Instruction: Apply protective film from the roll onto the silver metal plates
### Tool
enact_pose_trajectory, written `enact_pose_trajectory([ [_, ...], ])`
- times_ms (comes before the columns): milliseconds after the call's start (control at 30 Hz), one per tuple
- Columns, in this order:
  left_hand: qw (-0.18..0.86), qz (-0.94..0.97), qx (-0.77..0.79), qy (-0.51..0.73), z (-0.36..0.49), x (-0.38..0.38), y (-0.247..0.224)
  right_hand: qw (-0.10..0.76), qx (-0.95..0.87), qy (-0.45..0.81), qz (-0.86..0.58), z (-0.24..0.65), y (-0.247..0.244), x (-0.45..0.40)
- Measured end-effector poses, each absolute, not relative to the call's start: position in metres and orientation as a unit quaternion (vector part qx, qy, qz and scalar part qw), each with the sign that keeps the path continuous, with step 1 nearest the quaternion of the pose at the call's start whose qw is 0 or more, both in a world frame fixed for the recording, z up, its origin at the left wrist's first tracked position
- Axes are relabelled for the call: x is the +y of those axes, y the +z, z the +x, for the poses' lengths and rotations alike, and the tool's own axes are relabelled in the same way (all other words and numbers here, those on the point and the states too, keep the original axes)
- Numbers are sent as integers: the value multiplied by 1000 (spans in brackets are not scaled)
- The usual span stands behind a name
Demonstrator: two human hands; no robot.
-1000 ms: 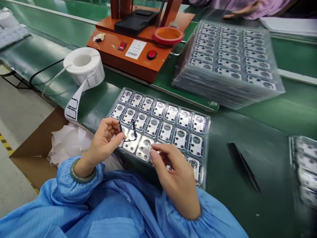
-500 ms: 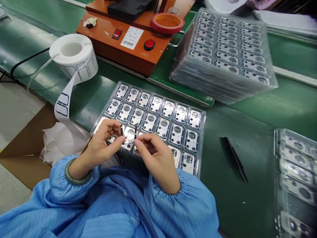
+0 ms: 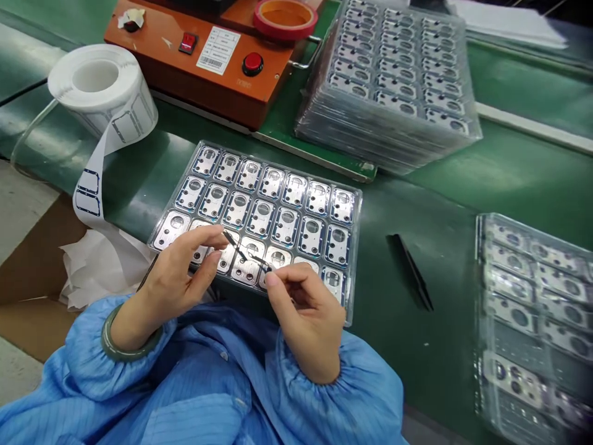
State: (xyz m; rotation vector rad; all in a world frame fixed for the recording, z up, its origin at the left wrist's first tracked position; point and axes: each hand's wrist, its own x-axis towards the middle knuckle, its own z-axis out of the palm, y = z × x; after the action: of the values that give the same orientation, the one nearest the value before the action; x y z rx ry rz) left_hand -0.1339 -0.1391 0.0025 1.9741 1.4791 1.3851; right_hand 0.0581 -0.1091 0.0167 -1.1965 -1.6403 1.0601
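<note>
Between my hands runs a thin dark film piece (image 3: 245,250), held low over a clear plastic tray (image 3: 278,162) of silver metal plates with blue-edged openings. My left hand (image 3: 173,284) pinches one end between thumb and fingers, with a jade bangle (image 3: 130,341) on its wrist. My right hand (image 3: 308,321) holds the other end at its fingertips. Both hands hide the tray's near corner and several plates. The film looks very thin, so its exact shape is hard to tell.
Black tweezers (image 3: 414,272) lie on the green workbench (image 3: 440,210). Around the tray are a stack of trays (image 3: 384,80), a further tray (image 3: 523,309), a label roll (image 3: 97,80), and an orange machine (image 3: 199,62). A cardboard box (image 3: 37,266) with white paper sits left.
The view has shifted, so the bench items sit further up and left. My hands have moved apart, and the dark film piece now slants across the tray instead of standing upright between my fingers.
</note>
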Motion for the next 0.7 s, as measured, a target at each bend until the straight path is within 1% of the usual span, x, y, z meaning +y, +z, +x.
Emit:
enact_pose_trajectory([
  [67, 140, 687, 514, 495, -127, -138, 4, 430, -630, 419, -492, 65, 15, -112],
  [133, 163, 652, 523, 524, -119, -135, 6, 439, -600, 434, -510, 70, 13, -113],
  [233, 276, 592, 540, 532, -108, -131, 11, 439, -540, 488, -527, 78, 12, -113],
  [333, 385, 570, 541, 483, -97, -127, 14, 439, -498, 534, -524, 86, 11, -112],
  [467, 474, 549, 518, 453, -84, -122, 17, 435, -490, 556, -511, 94, 12, -114],
  [567, 507, 537, 514, 437, -77, -118, 20, 426, -500, 558, -507, 99, 13, -117],
  [700, 510, 540, 525, 416, -69, -115, 23, 417, -521, 535, -518, 107, 16, -121],
])
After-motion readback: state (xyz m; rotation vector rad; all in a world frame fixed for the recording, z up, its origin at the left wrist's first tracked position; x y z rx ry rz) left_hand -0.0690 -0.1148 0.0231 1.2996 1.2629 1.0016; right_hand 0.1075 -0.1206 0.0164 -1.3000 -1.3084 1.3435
